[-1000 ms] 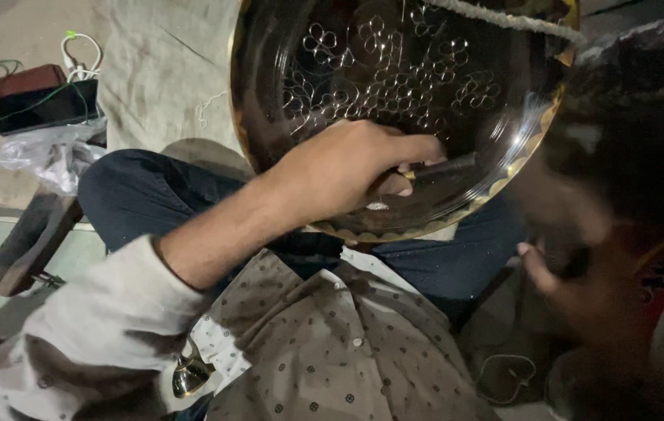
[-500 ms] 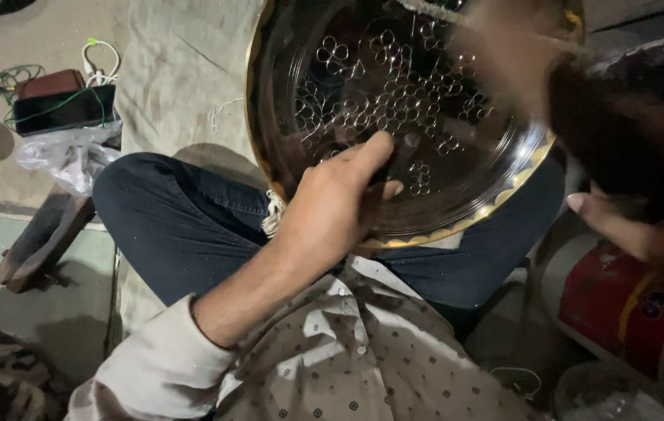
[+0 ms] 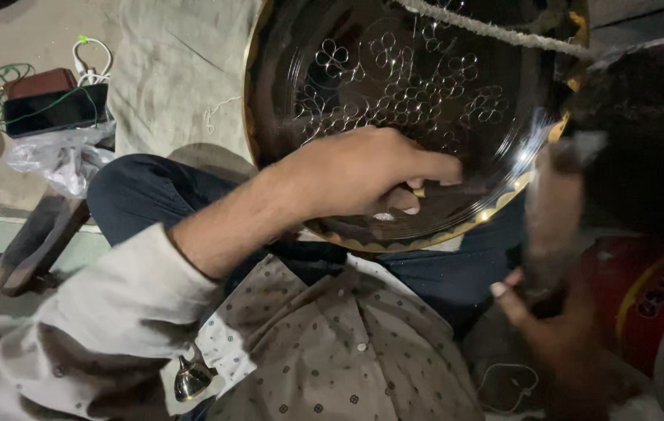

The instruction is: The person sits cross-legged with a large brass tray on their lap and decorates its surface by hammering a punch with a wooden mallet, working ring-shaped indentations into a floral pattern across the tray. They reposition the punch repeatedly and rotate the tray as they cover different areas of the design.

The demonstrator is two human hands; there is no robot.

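The big round metal tray (image 3: pixel 394 101) rests tilted across my lap, its dark polished face toward me. Engraved clover-like loops cluster over its middle, and a gold scalloped rim runs along its lower edge. A slim chisel (image 3: pixel 417 189) stands on its lower part.

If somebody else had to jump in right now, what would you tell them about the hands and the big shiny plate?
Left hand: resting low on the big dark metal tray, fingers curled in a grip; what it pinches is hidden.
Right hand: at the right edge, gripped on a blurred wooden handle, probably a hammer.
Tray: tilted on the lap, gold rim, a rope across its top.
Done: clusters of ring-shaped marks cover the upper middle.
Left: the lower part and the rim band look plain.
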